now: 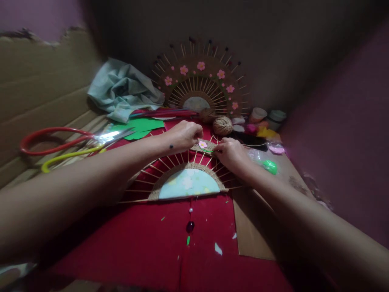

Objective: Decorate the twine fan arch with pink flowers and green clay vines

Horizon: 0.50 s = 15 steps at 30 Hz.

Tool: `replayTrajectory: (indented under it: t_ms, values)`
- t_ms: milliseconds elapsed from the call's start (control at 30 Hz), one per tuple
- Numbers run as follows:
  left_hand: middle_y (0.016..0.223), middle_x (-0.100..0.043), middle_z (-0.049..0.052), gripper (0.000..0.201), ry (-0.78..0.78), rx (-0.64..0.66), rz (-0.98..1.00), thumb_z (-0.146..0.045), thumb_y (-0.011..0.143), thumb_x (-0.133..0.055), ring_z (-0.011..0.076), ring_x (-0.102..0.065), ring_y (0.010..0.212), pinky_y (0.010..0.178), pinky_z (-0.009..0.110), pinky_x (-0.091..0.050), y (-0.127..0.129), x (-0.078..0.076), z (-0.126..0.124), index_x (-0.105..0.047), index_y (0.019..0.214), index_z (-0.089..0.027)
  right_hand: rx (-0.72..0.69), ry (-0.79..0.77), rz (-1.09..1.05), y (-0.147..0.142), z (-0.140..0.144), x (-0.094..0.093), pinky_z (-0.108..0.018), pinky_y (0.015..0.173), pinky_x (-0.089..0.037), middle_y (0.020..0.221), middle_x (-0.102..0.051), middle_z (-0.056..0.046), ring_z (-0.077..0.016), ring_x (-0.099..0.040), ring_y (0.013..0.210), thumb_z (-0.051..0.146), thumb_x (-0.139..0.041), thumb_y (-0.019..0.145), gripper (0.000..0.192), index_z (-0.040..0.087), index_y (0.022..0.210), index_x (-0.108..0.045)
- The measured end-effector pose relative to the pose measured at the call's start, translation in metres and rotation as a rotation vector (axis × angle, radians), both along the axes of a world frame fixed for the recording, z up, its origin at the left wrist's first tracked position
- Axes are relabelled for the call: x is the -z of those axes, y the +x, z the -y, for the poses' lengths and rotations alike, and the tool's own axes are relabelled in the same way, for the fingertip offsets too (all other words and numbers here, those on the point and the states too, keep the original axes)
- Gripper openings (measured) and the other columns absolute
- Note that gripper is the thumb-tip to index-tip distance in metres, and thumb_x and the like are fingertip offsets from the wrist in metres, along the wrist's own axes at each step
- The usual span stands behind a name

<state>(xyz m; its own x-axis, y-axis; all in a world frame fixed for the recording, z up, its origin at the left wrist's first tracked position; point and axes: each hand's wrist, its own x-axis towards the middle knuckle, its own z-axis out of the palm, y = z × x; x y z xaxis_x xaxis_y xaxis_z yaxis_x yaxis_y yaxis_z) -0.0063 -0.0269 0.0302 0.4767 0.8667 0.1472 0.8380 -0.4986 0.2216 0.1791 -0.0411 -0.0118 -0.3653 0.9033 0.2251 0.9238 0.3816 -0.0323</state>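
A half-round fan with thin stick ribs lies flat, a pale blue floral cloth half-circle (188, 183) at its base and a woven twine band (209, 148) along its outer part. On that band sits a pink flower (202, 144) with a yellow centre. A thin green strip (208, 150) curves from the flower toward my right hand (233, 153), whose closed fingers pinch its end. Just left of the flower, my left hand (186, 136) is closed with its fingers curled down at the band. Anything in its fingertips is hidden.
Red-and-yellow-handled scissors (106, 138) lie at left by a green sheet (139, 127) and crumpled cloth (121, 89). A finished-looking flowered fan (200, 73) stands behind a twine ball (223, 125). A beaded cord (190, 226) hangs over the red surface (121, 243); cardboard (255, 231) lies right.
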Motion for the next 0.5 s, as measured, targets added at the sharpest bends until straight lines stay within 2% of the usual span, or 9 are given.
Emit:
replayTrajectory:
  t_ms: [267,500]
  values:
    - [0.091,-0.071,0.007,0.022,0.023,0.025,0.016,-0.015,0.079,-0.057,0.0169,-0.062,0.081,0.068,0.026,-0.041,-0.004,0.015,-0.009,-0.07,0.097,-0.013,-0.049,0.0,0.031,0.002,0.001,-0.001,-0.034,0.069,-0.03,0.081,-0.062,-0.01,-0.0212,-0.049,0.08,0.013,-0.056,0.079,0.021,0.018,0.081,-0.076]
    - [0.092,-0.071,0.008,0.022,0.022,0.037,0.032,-0.018,0.08,-0.057,0.0187,-0.063,0.084,0.07,0.027,-0.041,-0.006,0.022,-0.015,-0.069,0.098,-0.013,-0.063,-0.03,-0.082,0.011,-0.003,-0.009,-0.028,0.064,-0.037,0.083,-0.063,-0.007,-0.0153,-0.053,0.07,0.01,-0.057,0.076,0.024,0.019,0.088,-0.075]
